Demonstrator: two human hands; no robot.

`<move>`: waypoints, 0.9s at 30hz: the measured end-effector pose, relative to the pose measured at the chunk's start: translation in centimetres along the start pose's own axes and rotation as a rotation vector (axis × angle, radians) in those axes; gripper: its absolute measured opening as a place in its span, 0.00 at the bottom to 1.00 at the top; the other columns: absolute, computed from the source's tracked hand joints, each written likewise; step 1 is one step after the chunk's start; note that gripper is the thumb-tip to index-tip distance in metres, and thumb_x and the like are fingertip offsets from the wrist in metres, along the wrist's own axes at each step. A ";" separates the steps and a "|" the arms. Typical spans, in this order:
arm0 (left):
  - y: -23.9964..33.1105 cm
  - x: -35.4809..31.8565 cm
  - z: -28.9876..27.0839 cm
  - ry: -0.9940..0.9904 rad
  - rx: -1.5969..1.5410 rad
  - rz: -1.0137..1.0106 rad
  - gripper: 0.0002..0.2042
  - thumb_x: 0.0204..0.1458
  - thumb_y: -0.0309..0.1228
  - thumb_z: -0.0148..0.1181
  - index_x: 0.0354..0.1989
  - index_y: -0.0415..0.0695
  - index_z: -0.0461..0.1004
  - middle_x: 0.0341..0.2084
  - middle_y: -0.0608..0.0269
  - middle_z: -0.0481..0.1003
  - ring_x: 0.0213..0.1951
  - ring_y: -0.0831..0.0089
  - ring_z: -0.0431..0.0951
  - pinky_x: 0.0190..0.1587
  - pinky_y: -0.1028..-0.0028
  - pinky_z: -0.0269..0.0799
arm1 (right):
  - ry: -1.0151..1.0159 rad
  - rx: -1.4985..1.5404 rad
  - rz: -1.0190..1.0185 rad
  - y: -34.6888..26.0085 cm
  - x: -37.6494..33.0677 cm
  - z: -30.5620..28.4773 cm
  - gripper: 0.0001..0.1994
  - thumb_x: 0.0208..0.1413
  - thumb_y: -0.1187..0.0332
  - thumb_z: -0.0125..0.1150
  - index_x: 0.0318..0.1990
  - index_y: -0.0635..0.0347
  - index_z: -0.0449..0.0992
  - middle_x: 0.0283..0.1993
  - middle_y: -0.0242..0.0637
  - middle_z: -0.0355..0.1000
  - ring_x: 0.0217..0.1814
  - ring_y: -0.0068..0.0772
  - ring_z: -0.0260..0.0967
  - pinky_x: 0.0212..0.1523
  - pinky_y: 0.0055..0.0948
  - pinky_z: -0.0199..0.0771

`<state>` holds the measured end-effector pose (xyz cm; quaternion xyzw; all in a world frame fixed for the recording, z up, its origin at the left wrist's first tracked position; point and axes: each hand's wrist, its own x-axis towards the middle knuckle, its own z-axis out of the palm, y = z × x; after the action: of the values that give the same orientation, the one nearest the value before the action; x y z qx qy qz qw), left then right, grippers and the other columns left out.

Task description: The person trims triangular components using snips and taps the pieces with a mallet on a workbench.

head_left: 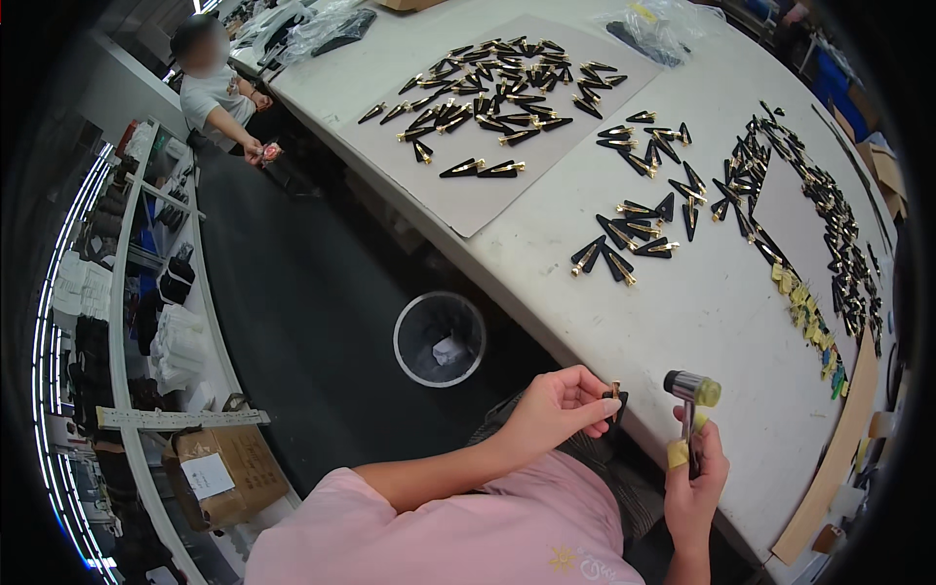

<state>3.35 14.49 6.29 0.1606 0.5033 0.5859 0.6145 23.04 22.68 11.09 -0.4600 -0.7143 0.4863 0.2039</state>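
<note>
A long white surface (702, 292) is seen curving from the far left to the near right, with a dark floor on its left. A large grey sheet (468, 200) is laid on the far part of the surface, and many black wedge-shaped clips with gold ends (497, 93) are scattered over it. More of the same clips (634, 229) are spread loose on the bare surface nearer the middle, and a dense band of them (838, 234) runs along the right side, beside a row of small yellow and green tags (809, 322). A round wire waste bin (440, 338) stands on the floor just left of the surface edge.

At the near edge, the left hand (556, 405) is closed in a pinch on one small black clip with a gold end (616, 394), held at the rim of the surface with its long axis roughly upright, gold end uppermost. The right hand (697, 478) is wrapped shut around the handle of a small mallet (692, 390), whose head, metal-bodied with a yellowish face, stands upright just to the right of the held clip. Clip and mallet head are near but apart; the left hand is the nearer one to the clip.

On the far left, another person stands by a shelf rack (127, 322). Clear plastic bags (653, 19) lie at the far end of the surface. A brown cardboard box with a white rectangular label (219, 473) sits at the near left on the rack.
</note>
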 end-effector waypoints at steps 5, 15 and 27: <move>0.0 -0.1 2.0 -0.240 -0.192 0.066 0.11 0.53 0.21 0.61 0.41 0.38 0.65 0.35 0.61 0.73 0.37 0.78 0.77 0.40 0.79 0.77 | 0.059 0.277 0.058 0.4 -0.9 2.2 0.12 0.50 0.78 0.62 0.40 0.61 0.66 0.29 0.27 0.65 0.19 0.09 0.56 0.17 0.12 0.52; -1.2 0.3 3.4 -0.399 0.122 0.122 0.10 0.54 0.23 0.58 0.44 0.38 0.69 0.33 0.65 0.74 0.33 0.81 0.76 0.37 0.81 0.72 | 0.187 0.492 0.120 2.6 -2.3 0.4 0.12 0.54 0.77 0.59 0.43 0.65 0.65 0.38 0.37 0.70 0.25 0.19 0.70 0.10 0.12 0.56; -2.8 -0.3 3.5 -0.498 0.842 0.308 0.11 0.60 0.34 0.51 0.41 0.38 0.73 0.29 0.54 0.78 0.31 0.60 0.80 0.34 0.68 0.74 | 0.044 0.414 0.099 2.4 -3.9 -0.3 0.04 0.58 0.71 0.59 0.39 0.60 0.74 0.25 0.20 0.64 0.22 0.10 0.55 0.21 0.13 0.51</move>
<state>7.83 14.87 5.72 0.6013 0.5043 0.3602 0.5043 26.30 19.71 9.73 -0.4532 -0.5711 0.6220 0.2856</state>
